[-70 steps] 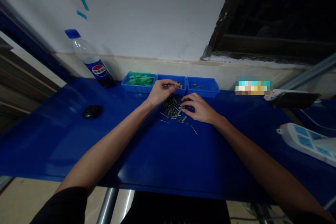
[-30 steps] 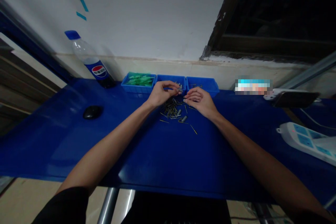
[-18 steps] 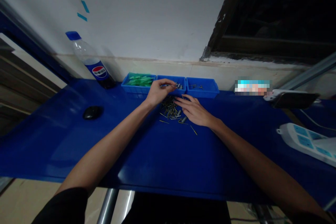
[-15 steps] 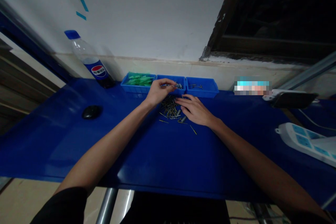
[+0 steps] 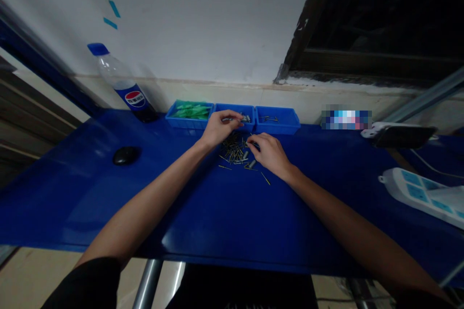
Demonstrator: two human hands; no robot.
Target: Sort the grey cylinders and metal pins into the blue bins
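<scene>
A loose pile of thin brass- and silver-coloured metal pins (image 5: 235, 154) lies on the blue table, with a few thicker grey cylinders (image 5: 252, 164) at its right side. My left hand (image 5: 220, 128) hovers over the front of the middle blue bin (image 5: 250, 127), thumb and fingertips pinched together. Whatever is between them is too small to make out. Grey metal pieces (image 5: 245, 118) show in that bin past the fingertips. At the pile's right edge, my right hand (image 5: 268, 152) has its thumb and fingers closed in a pinch, their contents unclear.
The left bin (image 5: 188, 125) holds green plastic strips (image 5: 191, 109); the right bin (image 5: 278, 128) holds a few metal pins (image 5: 270, 118). A cola bottle (image 5: 126, 89) and a black mouse (image 5: 125, 155) stand left. Rightward are a phone (image 5: 404, 136) and a white power strip (image 5: 416, 193).
My right hand has gone from fingers stretched over the pile to a closed pinch at its right edge. My left hand stays pinched in nearly the same place.
</scene>
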